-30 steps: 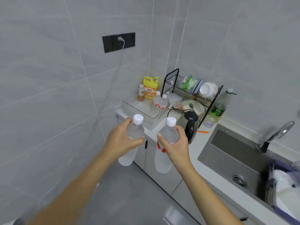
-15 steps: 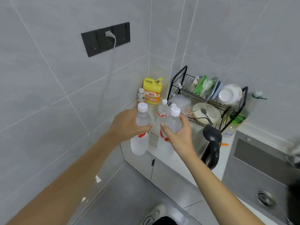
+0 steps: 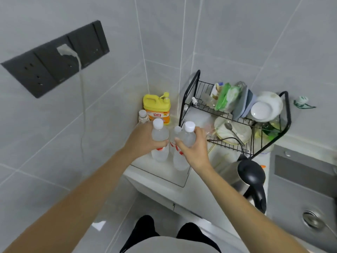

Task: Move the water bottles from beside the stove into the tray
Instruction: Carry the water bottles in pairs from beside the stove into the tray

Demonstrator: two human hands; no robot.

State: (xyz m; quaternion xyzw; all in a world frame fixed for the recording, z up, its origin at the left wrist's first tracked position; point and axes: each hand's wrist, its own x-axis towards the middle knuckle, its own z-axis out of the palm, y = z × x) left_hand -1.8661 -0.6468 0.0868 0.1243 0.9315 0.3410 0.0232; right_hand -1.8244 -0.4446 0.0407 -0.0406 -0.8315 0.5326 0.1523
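My left hand (image 3: 144, 139) grips a clear water bottle (image 3: 160, 143) with a white cap and a red label. Around a second, like bottle (image 3: 182, 152) curl the fingers of my right hand (image 3: 196, 150). Both bottles hang upright over the clear tray (image 3: 162, 172) at the counter's left end, their bases at or just above its floor. A third water bottle (image 3: 176, 132) stands in the tray behind and between them, mostly hidden.
A yellow detergent jug (image 3: 157, 108) and a small bottle (image 3: 142, 115) stand in the corner behind the tray. A black dish rack (image 3: 235, 117) with dishes is to the right, a black kettle (image 3: 250, 181) in front of it, the sink (image 3: 306, 194) further right.
I have stepped closer to the counter. Both hands have carried their bottles forward and down, from in front of the counter edge to over the tray.
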